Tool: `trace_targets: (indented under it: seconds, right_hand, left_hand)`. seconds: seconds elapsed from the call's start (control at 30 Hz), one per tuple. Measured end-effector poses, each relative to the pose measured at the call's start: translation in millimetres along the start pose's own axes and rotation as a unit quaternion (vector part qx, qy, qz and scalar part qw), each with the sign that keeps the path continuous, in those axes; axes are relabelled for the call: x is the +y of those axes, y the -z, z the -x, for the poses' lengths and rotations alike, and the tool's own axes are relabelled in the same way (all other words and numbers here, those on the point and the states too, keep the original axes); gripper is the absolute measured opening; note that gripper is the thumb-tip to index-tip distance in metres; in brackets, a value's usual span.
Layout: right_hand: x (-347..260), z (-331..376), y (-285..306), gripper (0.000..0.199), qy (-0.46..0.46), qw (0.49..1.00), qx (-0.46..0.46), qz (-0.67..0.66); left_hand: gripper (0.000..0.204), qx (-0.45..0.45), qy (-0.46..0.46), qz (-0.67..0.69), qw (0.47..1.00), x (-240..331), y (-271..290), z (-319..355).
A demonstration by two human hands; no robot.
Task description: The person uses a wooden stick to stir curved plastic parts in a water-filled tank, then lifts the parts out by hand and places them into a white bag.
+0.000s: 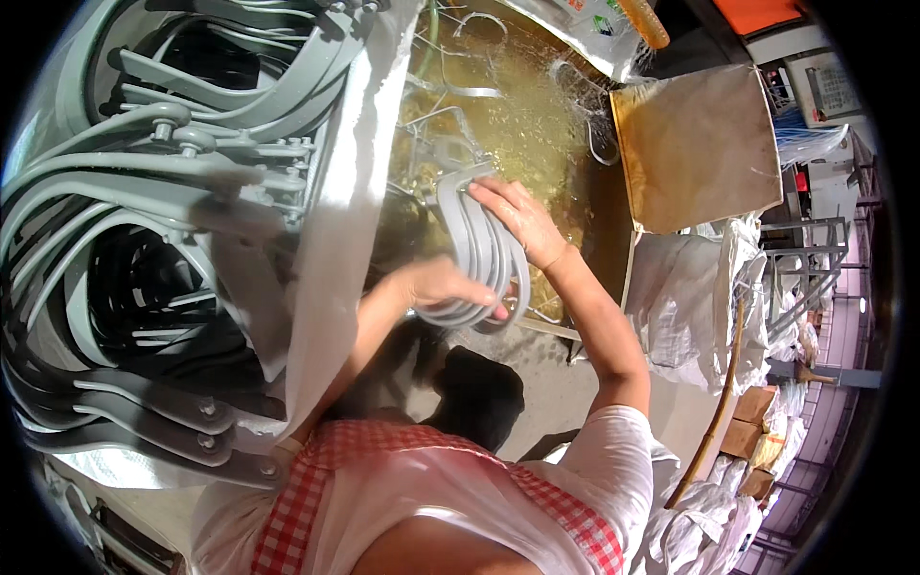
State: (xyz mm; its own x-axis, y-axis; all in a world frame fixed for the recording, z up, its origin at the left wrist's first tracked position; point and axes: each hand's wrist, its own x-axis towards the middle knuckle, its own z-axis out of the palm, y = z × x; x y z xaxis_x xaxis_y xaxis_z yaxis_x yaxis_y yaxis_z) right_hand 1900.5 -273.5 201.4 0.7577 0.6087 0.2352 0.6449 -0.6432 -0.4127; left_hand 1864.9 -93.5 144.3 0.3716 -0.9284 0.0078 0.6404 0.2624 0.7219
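Observation:
Both my hands hold one bundle of grey curved bands (482, 251), stacked side by side in a U shape. My left hand (439, 284) grips the lower bend of the bundle. Over its upper end lies my right hand (518, 219), fingers spread across the bands. The bundle hangs above a yellowish surface (537, 125) where several loose grey bands lie scattered.
A big pile of grey curved parts with bolts (163, 192) fills the left side, edged by white sheeting (335, 240). A brown board (700, 144) stands at the upper right. White sacks (690, 297), a wooden stick (714, 412) and cardboard boxes (752, 422) are at the right.

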Motion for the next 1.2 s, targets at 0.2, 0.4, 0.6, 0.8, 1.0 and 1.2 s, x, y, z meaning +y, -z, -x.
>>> trace_targets:
  seconds: [0.2,0.4,0.6,0.8,1.0,1.2]
  right_hand:
    - [14,-13,-18,0.029,0.024,0.997,0.015,0.074]
    - [16,-18,-31,0.027,-0.071,0.997,-0.009,0.029]
    - [13,-10,-36,0.041,-0.12,0.987,0.052,0.094]
    - [19,-17,-24,0.043,0.039,0.983,0.06,0.17]
    - [26,-13,-32,0.038,-0.086,0.993,-0.073,-0.024]
    - [64,10,-37,0.037,-0.237,0.968,-0.024,-0.078]
  left_hand:
    - [0.048,-0.017,-0.045,0.121,0.991,1,-5,2]
    - [0.047,0.0,-0.083,0.174,0.981,-1,11,1]
    - [0.055,-0.004,-0.086,0.142,0.986,10,7,1]
    - [0.066,-0.041,-0.056,0.191,0.979,10,1,4]
    - [0.067,-0.1,-0.042,0.228,0.968,18,3,4]
    - [0.058,0.276,-0.152,-0.151,0.937,24,39,8]
